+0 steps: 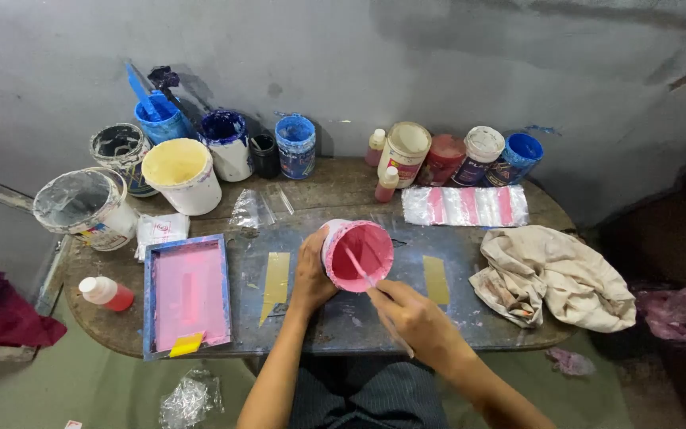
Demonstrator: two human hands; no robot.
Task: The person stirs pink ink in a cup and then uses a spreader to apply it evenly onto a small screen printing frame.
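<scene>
At the middle of the worn wooden table point(343, 191), the left hand point(311, 274) clasps the tilted white tub of pink paint point(356, 254), mouth toward the right hand point(414, 318), whose fingers pinch a thin stirring stick point(359, 268) slanting up-left into it.

View: single head-worn camera | Angle: looking steeply down and forward | Range: close over a worn oval wooden table point(335, 187) | Backdrop: grey wall point(359, 56)

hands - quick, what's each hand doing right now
Left hand: closed around the tilted pink paint tub.
Right hand: closed on a thin stick reaching into the tub.
</scene>
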